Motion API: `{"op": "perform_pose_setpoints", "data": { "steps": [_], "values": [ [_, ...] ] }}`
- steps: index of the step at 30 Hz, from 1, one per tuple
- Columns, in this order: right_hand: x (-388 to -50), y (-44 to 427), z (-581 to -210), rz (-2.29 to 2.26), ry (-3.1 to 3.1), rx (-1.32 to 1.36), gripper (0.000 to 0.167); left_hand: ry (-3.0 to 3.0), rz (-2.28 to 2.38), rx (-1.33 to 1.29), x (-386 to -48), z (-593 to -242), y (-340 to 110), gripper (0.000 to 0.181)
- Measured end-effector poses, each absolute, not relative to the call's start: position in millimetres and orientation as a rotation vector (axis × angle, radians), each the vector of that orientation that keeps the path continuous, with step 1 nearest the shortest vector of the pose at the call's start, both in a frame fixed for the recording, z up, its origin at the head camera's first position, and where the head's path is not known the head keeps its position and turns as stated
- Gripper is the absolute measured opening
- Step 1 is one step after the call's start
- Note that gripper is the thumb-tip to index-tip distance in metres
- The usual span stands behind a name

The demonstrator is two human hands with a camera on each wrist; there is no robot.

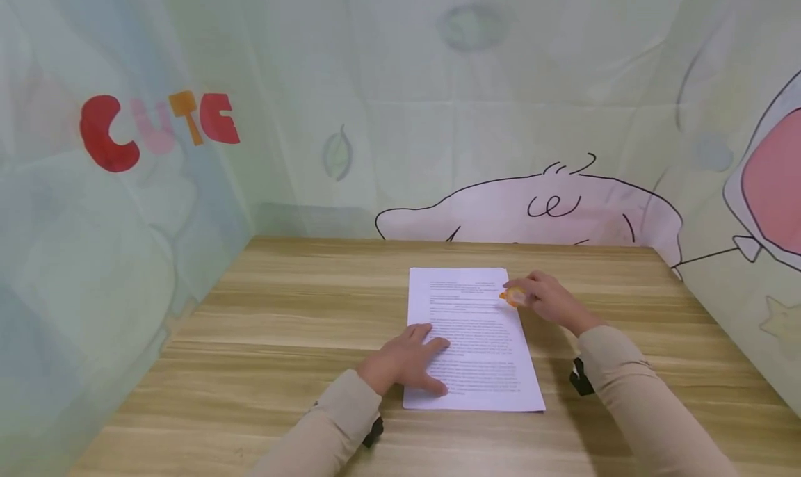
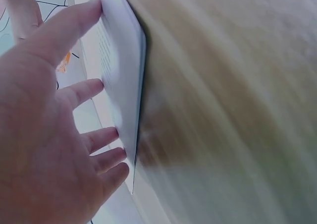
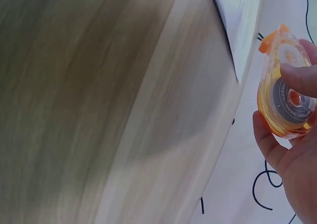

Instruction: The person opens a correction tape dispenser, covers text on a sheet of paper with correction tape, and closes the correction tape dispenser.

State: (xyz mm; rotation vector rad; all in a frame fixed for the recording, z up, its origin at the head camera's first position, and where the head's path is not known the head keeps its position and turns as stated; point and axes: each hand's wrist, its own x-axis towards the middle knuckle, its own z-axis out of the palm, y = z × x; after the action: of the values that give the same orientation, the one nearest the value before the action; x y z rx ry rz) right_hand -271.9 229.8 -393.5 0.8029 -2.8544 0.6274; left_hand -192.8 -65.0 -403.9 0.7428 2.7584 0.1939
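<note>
A stack of printed paper sheets [image 1: 469, 366] lies on the wooden table. My left hand [image 1: 409, 357] rests on the left side of the stack with fingers spread; the left wrist view shows the fingertips [image 2: 110, 133] touching the sheet. Near the stack's upper right edge, my right hand [image 1: 551, 300] holds an orange, see-through correction tape [image 1: 516, 297]. In the right wrist view the thumb lies across the correction tape [image 3: 285, 97], whose orange tip end points away from the palm. Whether that tip touches the paper cannot be told.
The wooden table [image 1: 300, 310] runs back to a printed cloth backdrop [image 1: 300, 150], with cloth on the left and right sides too. Dark bands [image 1: 582, 377] show at both wrists under the sleeves.
</note>
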Motion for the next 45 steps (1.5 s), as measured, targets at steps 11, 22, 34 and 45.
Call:
{"op": "perform_pose_setpoints", "data": {
  "steps": [11,22,34,45],
  "values": [
    [-270.6,203.7,-392.6,0.630,-2.900,0.809,0.039,2.756,0.213,0.801,-188.0,-401.0,-61.2,0.076],
    [-273.4,155.6,-388.6,0.430,-2.899,0.958,0.042,2.723,0.251,0.814,-180.5,-395.4,-62.5,0.075],
    [-282.3,111.4,-398.3,0.390,-2.814,1.028,0.043,2.727,0.169,0.803,-183.5,-399.4,-60.4,0.075],
    [-282.4,99.7,-399.1,0.226,-2.855,1.052,0.044,2.717,0.156,0.800,-183.0,-398.8,-61.5,0.075]
  ]
}}
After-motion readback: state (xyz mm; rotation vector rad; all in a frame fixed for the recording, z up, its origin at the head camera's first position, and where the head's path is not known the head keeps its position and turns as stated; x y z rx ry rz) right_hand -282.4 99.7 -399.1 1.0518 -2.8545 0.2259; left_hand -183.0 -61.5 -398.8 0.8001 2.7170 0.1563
